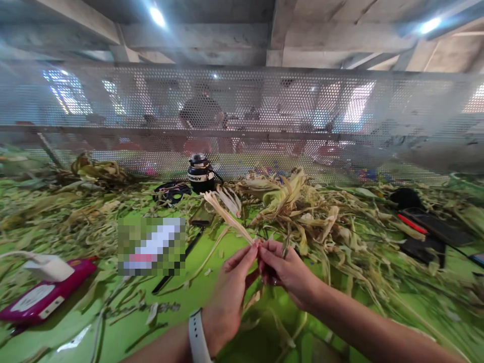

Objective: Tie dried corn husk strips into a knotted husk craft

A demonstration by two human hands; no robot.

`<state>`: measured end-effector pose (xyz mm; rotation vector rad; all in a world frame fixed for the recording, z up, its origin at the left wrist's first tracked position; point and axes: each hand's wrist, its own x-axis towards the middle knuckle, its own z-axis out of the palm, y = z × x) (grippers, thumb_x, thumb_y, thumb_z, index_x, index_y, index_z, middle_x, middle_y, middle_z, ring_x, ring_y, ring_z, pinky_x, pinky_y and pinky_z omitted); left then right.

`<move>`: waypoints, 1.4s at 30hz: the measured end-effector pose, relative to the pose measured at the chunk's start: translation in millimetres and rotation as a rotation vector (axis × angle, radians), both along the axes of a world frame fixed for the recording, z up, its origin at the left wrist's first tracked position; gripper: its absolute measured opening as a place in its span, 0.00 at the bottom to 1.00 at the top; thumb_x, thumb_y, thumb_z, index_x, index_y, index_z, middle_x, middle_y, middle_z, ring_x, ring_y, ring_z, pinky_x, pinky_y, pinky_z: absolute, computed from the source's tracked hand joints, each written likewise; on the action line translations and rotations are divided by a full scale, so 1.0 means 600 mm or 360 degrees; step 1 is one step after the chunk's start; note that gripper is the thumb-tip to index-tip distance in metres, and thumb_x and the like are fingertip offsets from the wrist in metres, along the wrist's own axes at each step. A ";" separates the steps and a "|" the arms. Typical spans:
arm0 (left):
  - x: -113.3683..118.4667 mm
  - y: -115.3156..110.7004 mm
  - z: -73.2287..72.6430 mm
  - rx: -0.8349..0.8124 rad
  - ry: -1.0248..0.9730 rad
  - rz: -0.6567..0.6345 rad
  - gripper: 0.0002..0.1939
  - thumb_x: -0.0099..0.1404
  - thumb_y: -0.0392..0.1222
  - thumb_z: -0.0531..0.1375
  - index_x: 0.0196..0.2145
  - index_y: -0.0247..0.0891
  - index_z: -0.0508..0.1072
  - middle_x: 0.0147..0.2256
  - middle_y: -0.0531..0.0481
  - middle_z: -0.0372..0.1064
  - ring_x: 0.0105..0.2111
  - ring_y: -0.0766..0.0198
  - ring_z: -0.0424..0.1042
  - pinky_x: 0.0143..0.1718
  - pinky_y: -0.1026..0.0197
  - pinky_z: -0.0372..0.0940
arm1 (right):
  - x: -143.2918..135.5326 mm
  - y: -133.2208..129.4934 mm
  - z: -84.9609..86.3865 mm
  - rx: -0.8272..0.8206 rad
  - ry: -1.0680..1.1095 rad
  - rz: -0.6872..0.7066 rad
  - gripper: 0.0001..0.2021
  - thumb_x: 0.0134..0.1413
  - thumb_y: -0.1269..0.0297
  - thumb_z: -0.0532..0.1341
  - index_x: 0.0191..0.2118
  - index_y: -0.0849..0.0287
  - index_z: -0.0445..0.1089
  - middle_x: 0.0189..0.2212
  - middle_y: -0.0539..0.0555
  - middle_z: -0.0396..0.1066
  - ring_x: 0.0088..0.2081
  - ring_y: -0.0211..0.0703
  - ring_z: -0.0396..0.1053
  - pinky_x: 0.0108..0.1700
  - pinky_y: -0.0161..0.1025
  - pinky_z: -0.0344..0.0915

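A pale, dry husk strip bundle (pixel 230 218) slants up and left from between my hands, its frayed end near the black jar. My left hand (pixel 237 272), with a white watch band at the wrist, pinches its lower end between thumb and fingers. Against those fingertips, my right hand (pixel 283 267) is closed on the same end, and a thin dark pointed thing (pixel 287 241) sticks up from its fingers. Another pale husk bundle (pixel 230 199) lies just behind the held one. The exact grip between the fingertips is hidden.
Husk heaps (pixel 295 201) cover the green table (pixel 200 292) at the back and right. A black jar (pixel 200 174) stands by a perforated metal screen (pixel 245 101). On the left lie a magenta power strip (pixel 49 297) and a blurred item; phones (pixel 434 224) lie right. People show behind the screen.
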<state>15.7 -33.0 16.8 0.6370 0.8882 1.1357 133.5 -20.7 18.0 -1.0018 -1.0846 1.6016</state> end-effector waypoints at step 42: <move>-0.059 0.016 0.032 0.0295 0.0272 -0.0926 0.12 0.58 0.47 0.62 0.29 0.34 0.73 0.19 0.57 0.59 0.17 0.76 0.55 0.18 0.72 0.49 | 0.029 -0.002 0.059 0.0684 -0.0094 0.0079 0.10 0.47 0.59 0.66 0.24 0.62 0.76 0.19 0.48 0.66 0.20 0.31 0.60 0.22 0.31 0.57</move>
